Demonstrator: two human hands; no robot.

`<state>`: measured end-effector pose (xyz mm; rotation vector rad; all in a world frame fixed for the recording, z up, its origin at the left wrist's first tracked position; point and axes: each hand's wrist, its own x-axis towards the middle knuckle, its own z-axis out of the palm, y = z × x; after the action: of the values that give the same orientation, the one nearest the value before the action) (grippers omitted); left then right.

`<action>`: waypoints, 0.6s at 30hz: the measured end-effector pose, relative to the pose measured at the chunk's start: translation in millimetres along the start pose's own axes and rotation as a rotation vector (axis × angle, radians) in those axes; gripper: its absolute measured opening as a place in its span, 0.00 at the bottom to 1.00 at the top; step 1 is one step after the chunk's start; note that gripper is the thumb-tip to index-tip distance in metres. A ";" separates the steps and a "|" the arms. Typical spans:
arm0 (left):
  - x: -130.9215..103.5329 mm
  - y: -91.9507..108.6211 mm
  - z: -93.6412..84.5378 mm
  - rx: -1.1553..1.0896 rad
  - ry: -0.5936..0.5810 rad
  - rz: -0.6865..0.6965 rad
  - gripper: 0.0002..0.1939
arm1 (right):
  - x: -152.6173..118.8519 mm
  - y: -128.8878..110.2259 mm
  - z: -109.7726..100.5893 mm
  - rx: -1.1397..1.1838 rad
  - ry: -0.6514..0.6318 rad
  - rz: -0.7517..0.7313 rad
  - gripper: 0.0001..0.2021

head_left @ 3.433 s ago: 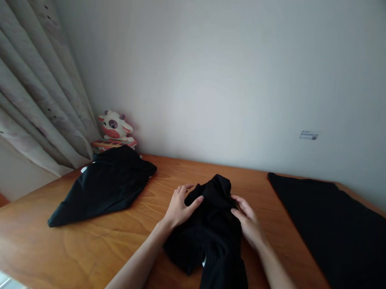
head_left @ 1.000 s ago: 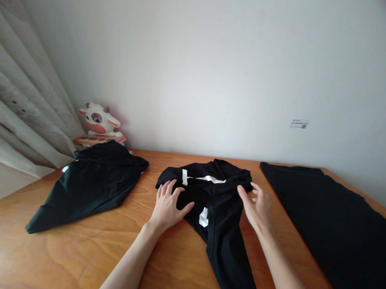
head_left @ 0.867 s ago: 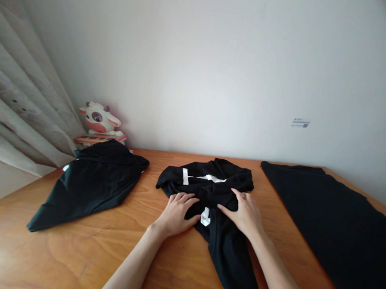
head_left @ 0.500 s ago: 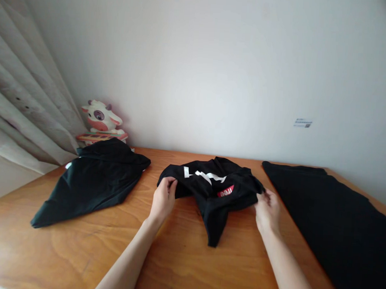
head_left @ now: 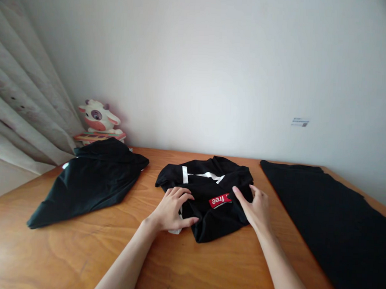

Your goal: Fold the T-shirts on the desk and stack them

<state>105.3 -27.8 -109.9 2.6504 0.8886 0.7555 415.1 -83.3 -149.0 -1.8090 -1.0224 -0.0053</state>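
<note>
While two hands rest on it, the black garment (head_left: 206, 190) lies crumpled at centre surface (head_left: 116, 252). Left hand (head_left: 173, 208), 8 o'clock: thumb and fingers wide apart over cloth. Right hand (head_left: 257, 208), 4 o'clock: thumb on fabric; whether it pinches, cannot tell. Spacing presumably steadies both sides. Red patch (head_left: 220, 200) between reads "free"; fabric may cover more; smaller print illegible. White strips (head_left: 185, 174) towards 11. Dark bundle (head_left: 90, 184) at 9, flat dark cloth (head_left: 325, 216) at 3, likely spaced against overlap. Cow toy (head_left: 99, 117), 10. Wall sticker (head_left: 300, 122), 2: unreadable.
</note>
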 end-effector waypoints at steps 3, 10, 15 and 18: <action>1.7 -2.0 2.5 0.035 -0.030 -0.002 0.13 | 1.1 9.9 1.9 -0.014 -0.087 -0.013 0.32; 8.1 -4.8 8.7 -0.245 0.301 -0.388 0.08 | 10.6 15.6 4.5 0.333 -0.080 0.248 0.30; 11.8 1.4 9.3 -0.471 0.434 -0.417 0.08 | 0.6 1.7 3.1 0.334 -0.232 0.152 0.27; 13.2 -8.0 3.7 -0.592 0.725 -0.495 0.12 | 5.1 9.1 -0.1 0.381 -0.152 0.156 0.20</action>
<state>112.3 -13.5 -110.8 1.5462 1.1747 1.5645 424.2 -81.3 -153.6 -1.5491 -0.9127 0.4024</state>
